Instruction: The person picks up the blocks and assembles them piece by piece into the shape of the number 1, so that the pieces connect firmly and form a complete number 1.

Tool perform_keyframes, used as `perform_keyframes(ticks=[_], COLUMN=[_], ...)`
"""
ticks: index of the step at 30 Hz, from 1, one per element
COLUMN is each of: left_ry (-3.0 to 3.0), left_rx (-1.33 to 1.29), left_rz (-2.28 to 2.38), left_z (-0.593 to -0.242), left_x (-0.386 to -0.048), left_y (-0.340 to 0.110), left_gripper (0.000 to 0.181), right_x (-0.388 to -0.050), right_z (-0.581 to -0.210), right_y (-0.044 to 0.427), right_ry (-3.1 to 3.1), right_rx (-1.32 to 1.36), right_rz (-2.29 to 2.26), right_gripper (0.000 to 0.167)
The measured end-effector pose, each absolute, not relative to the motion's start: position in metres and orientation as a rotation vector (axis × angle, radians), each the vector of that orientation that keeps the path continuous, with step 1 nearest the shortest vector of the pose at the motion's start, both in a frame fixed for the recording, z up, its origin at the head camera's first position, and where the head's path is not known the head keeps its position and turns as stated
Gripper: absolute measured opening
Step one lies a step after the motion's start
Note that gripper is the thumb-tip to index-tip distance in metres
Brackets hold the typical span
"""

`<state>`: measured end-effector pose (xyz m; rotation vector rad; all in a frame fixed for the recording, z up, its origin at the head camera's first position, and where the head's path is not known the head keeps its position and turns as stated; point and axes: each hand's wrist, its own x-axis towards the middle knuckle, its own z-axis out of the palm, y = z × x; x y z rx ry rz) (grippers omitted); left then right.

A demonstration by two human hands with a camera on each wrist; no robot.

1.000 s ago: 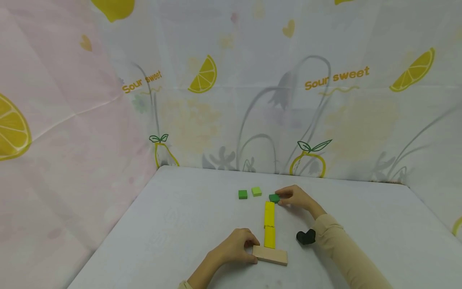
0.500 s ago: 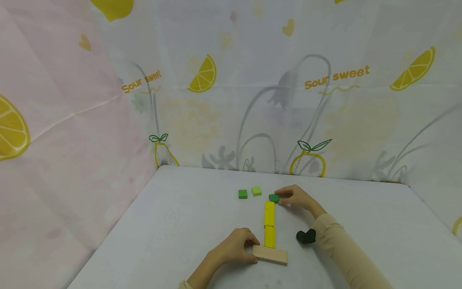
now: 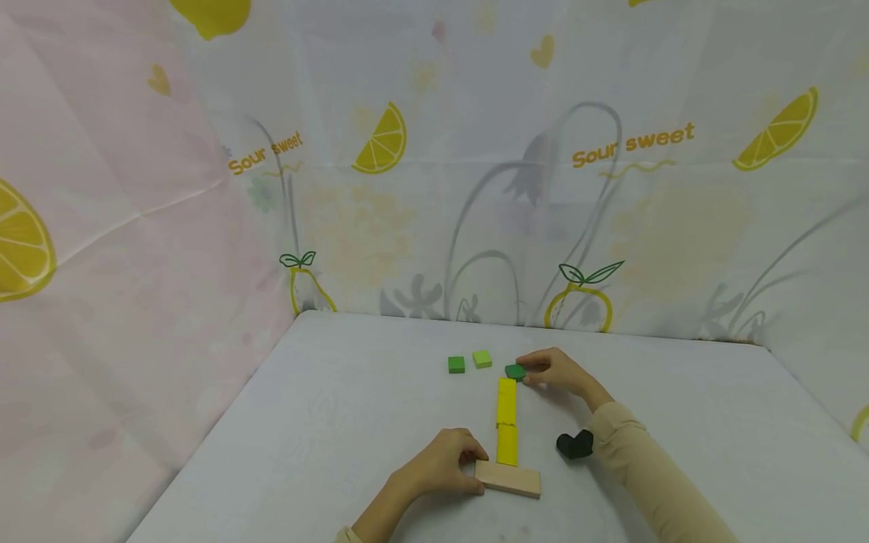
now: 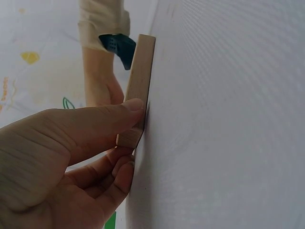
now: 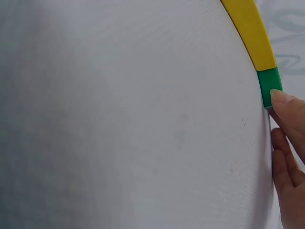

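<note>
My left hand [image 3: 437, 462] pinches the left end of a plain wooden block [image 3: 509, 480] lying flat on the table. In the left wrist view, thumb and fingers sit on either side of that wooden block [image 4: 139, 71]. Two yellow blocks [image 3: 507, 402] form a line running away from its far side. At the far end of this line, a small dark green block [image 3: 514, 372] is pinched by my right hand [image 3: 558, 377]. Seen from the right wrist, the green block [image 5: 268, 80] touches the end of the yellow strip [image 5: 252, 33], with my thumb on it.
A green block [image 3: 456, 365] and a lime green block [image 3: 482, 358] lie left of the right hand. A black angular object [image 3: 575, 445] is by the right sleeve [image 3: 624, 430]. Behind the white table [image 3: 326, 422] hangs a lemon-print cloth [image 3: 434, 204].
</note>
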<state>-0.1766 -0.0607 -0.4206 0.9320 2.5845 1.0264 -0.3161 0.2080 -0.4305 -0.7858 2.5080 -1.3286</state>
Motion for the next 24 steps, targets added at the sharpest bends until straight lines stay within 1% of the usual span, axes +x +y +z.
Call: perform_keyframes(ticks=[24], left_ry=[2.582], left_rx=[0.882], left_rz=[1.018], left_z=[-0.4248], left_x=[-0.1781], left_y=[-0.0607], left_gripper=[0.032], right_x=[-0.3135], right_z=[-0.4308], right_y=[0.2061], right_ry=[2.524], right_rx=[-0.739], right_rz=[-1.359], right_gripper=[0.042])
